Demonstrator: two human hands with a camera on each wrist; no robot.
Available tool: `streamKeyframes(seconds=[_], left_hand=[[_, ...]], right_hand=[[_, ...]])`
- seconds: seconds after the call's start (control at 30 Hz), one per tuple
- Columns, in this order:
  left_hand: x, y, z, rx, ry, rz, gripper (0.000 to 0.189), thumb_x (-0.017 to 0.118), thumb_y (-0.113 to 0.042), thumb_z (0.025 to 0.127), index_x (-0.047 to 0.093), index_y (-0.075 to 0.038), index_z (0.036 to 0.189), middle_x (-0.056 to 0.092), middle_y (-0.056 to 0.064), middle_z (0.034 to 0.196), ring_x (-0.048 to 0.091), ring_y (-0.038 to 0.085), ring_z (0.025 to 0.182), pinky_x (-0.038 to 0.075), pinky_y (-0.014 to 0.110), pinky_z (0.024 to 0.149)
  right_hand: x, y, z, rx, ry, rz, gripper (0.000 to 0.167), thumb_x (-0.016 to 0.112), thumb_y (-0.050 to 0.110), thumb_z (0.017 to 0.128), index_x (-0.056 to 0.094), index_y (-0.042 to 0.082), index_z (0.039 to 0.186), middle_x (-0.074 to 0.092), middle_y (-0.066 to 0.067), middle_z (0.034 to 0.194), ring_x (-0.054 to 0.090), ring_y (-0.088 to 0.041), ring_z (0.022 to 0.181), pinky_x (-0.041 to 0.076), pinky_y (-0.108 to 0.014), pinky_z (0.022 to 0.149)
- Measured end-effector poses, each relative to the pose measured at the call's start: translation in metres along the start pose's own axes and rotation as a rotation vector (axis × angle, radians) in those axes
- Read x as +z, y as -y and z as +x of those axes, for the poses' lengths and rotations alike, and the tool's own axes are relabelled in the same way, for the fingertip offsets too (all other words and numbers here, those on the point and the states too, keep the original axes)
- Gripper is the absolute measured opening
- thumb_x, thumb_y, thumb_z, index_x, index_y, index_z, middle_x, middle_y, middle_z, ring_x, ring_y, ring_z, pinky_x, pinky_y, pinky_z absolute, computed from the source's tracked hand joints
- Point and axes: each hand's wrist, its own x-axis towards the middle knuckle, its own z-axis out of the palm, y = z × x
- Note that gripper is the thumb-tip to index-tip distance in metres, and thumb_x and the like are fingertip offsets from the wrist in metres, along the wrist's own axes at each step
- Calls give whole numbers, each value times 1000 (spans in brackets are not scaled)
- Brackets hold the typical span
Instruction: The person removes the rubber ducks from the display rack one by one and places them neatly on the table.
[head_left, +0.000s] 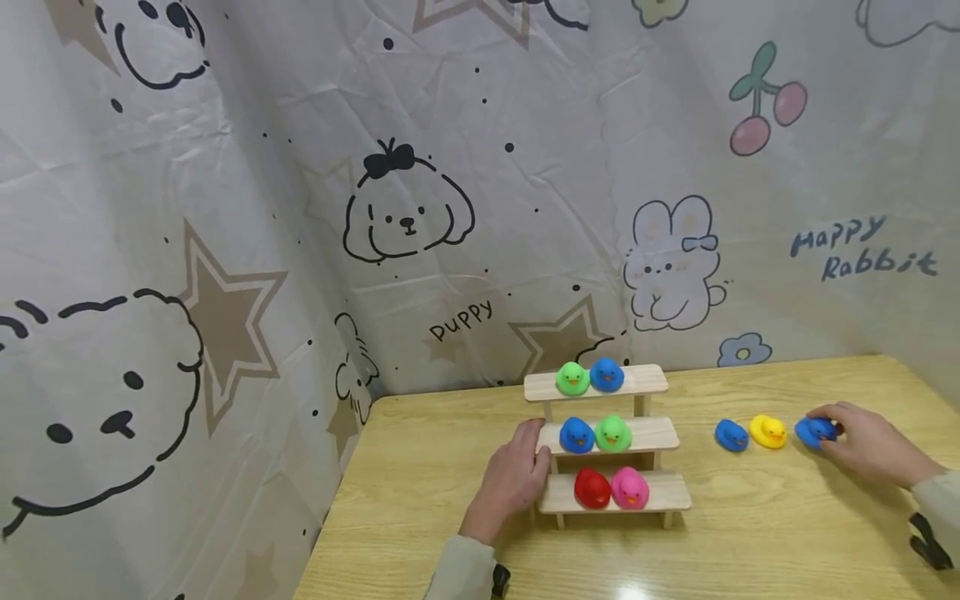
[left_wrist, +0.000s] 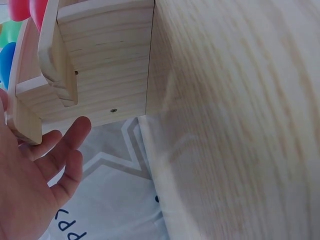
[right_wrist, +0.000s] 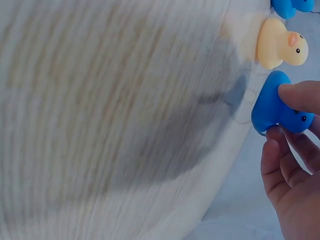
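On the right, my right hand [head_left: 870,442] pinches a blue rubber duck [head_left: 813,432] between thumb and fingers. The right wrist view shows the thumb across this blue duck [right_wrist: 270,102] and fingertips against its other side. My left hand [head_left: 513,475] holds the left end of the middle board of a three-step wooden shelf [head_left: 656,435]; in the left wrist view, fingers [left_wrist: 70,142] reach round the board's end. A green duck [head_left: 572,379] and a blue duck [head_left: 607,375] sit on the top step, blue and green on the middle, red [head_left: 592,488] and pink [head_left: 630,488] on the bottom.
Left of my right hand, a yellow duck [head_left: 768,432] and another blue duck [head_left: 732,436] stand on the wooden table [head_left: 420,475]. A printed curtain [head_left: 480,208] hangs behind the table and along its left side.
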Motion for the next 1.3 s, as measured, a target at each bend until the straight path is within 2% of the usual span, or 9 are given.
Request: streamKeyframes(seconds=[0.3, 0.6, 0.87, 1.3], left_hand=[[1, -2, -2, -13, 9, -5, 48, 29, -31, 100, 36, -9, 142, 41, 5, 141, 53, 22, 114, 44, 38, 95], [2, -2, -3, -8, 4, 6, 47, 30, -30, 100, 38, -8, 141, 42, 6, 140, 54, 23, 113, 45, 39, 94], [1, -1, -3, -11, 1, 24, 45, 31, -28, 100, 38, -8, 140, 43, 6, 140, 55, 23, 112, 45, 38, 93], [-2, -2, -2, -5, -3, 20, 46, 30, -30, 100, 38, -9, 140, 43, 6, 140, 55, 22, 111, 45, 38, 93]], right_hand=[[10, -4, 9, -25, 31, -7, 39, 73, 1, 73, 58, -14, 105, 57, -30, 98, 57, -41, 84, 48, -53, 69], [14, -7, 12, 6, 44, -20, 37, 74, 0, 73, 58, -14, 103, 56, -30, 96, 56, -42, 84, 47, -54, 70], [15, -8, 16, -13, 19, -54, 33, 73, -4, 72, 58, -14, 100, 57, -29, 95, 56, -47, 88, 46, -57, 74], [15, -9, 19, -37, 3, -77, 31, 73, -4, 73, 58, -13, 99, 57, -26, 91, 56, -48, 88, 46, -57, 73]])
